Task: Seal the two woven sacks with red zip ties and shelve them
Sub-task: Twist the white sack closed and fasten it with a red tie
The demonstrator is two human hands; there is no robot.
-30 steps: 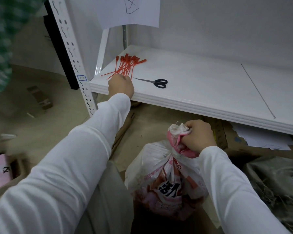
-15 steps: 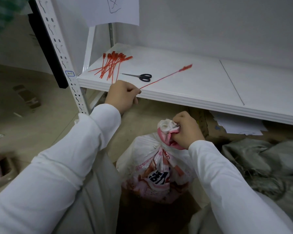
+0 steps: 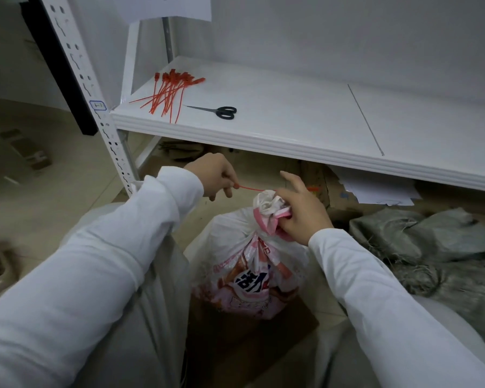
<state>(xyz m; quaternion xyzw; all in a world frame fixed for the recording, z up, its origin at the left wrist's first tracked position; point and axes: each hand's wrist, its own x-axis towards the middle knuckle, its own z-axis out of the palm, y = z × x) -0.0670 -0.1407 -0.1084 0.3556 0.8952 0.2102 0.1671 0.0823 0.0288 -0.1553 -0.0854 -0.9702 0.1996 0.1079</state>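
Observation:
A white and pink woven sack (image 3: 249, 264) stands on the floor between my knees, its mouth bunched into a neck. My right hand (image 3: 300, 211) grips that neck, with its index finger stretched out. My left hand (image 3: 216, 175) pinches one end of a red zip tie (image 3: 252, 189), which runs level to the top of the bunched neck; its far end pokes out past my right hand. A bundle of red zip ties (image 3: 170, 93) lies at the left end of the white shelf (image 3: 305, 121). A grey woven sack (image 3: 431, 247) lies slumped on the floor at the right.
Black scissors (image 3: 219, 111) lie on the shelf beside the tie bundle. A perforated white upright (image 3: 95, 107) stands at the shelf's left corner. Papers and cardboard (image 3: 375, 191) lie under the shelf. Brown cardboard (image 3: 244, 345) lies beneath the sack.
My left hand drew one tie from the bundle on the shelf and brought it down to the sack's neck. My right hand kept its grip and stretched out its index finger.

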